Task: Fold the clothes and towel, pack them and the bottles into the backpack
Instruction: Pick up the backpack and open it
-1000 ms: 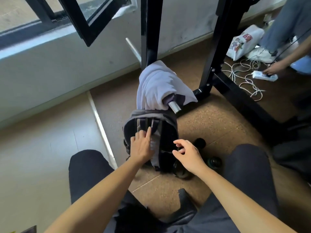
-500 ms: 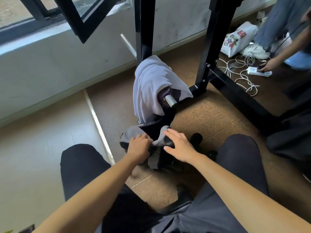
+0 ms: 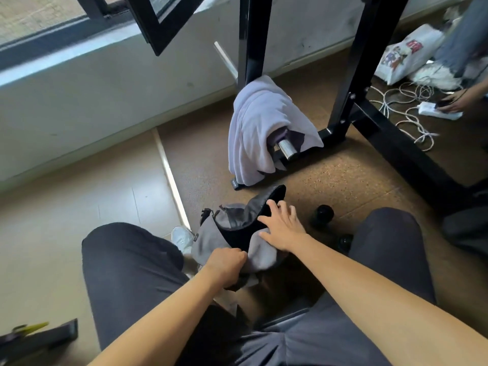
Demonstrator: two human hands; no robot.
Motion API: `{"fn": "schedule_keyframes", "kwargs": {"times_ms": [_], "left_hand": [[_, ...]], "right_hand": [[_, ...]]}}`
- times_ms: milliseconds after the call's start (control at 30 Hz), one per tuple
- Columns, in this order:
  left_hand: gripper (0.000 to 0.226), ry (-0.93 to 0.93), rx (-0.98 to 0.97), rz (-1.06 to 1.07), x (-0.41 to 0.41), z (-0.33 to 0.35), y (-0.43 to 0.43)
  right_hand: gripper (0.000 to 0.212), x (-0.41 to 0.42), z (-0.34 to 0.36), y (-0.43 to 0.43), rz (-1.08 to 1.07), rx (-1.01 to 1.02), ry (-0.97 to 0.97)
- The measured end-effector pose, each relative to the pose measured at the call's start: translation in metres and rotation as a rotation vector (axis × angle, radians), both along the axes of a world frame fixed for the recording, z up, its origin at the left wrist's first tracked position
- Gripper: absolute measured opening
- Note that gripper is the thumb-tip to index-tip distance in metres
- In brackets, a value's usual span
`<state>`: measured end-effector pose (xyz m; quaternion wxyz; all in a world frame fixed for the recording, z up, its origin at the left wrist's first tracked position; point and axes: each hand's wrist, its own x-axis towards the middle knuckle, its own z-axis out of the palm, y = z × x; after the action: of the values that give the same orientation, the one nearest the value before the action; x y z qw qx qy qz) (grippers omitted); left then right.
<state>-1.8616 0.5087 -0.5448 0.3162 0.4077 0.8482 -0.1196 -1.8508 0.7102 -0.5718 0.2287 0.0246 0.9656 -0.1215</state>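
Two hands on one grey-and-black backpack (image 3: pixel 208 240), which sits on the floor (image 3: pixel 330 180) between the legs (image 3: pixel 126 260): left hand (image 3: pixel 227 265) fisted round its near fabric edge, right hand (image 3: pixel 282 228) laid flat, fingers spread, on its dark upper flap. One lavender cloth (image 3: pixel 258 128), unfolded, hangs over a steel bar (image 3: pixel 286 149) straight ahead, beyond the backpack. Two dark bottles (image 3: pixel 321 213) stand just right of it. Right hand judged nearer both.

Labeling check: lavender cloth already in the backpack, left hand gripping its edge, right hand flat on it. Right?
No: head view shows the lavender cloth draped over the chrome bar, not in the backpack. Left hand grips its edge, right hand flat on it.
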Motion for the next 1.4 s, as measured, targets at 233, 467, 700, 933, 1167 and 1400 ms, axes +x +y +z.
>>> {"fn": "schedule_keyframes", "kwargs": {"times_ms": [233, 467, 700, 933, 1167, 1400], "left_hand": [[0.037, -0.284, -0.156, 0.035, 0.003, -0.009, -0.016], [0.033, -0.486, -0.167, 0.123, -0.013, -0.03, -0.019], [0.059, -0.038, 0.197, 0.114, -0.108, -0.04, -0.005], [0.08, 0.195, -0.284, -0.05, -0.152, -0.071, -0.019], [0.099, 0.206, -0.13, 0.071, -0.219, -0.078, -0.02], [0.101, 0.041, -0.018, 0.292, -0.25, -0.085, 0.008]], "right_hand": [[0.058, -0.08, 0.009, 0.016, 0.14, 0.191, 0.136], [0.082, -0.094, -0.01, 0.031, -0.333, -0.062, -0.215], [0.101, -0.057, -0.022, 0.014, -0.354, -0.247, -0.093], [0.063, -0.073, -0.025, 0.038, -0.211, -0.127, -0.035], [0.099, -0.1, -0.028, 0.052, -0.455, -0.067, -0.088], [0.078, -0.078, -0.027, 0.04, -0.682, -0.443, 0.005]]}}
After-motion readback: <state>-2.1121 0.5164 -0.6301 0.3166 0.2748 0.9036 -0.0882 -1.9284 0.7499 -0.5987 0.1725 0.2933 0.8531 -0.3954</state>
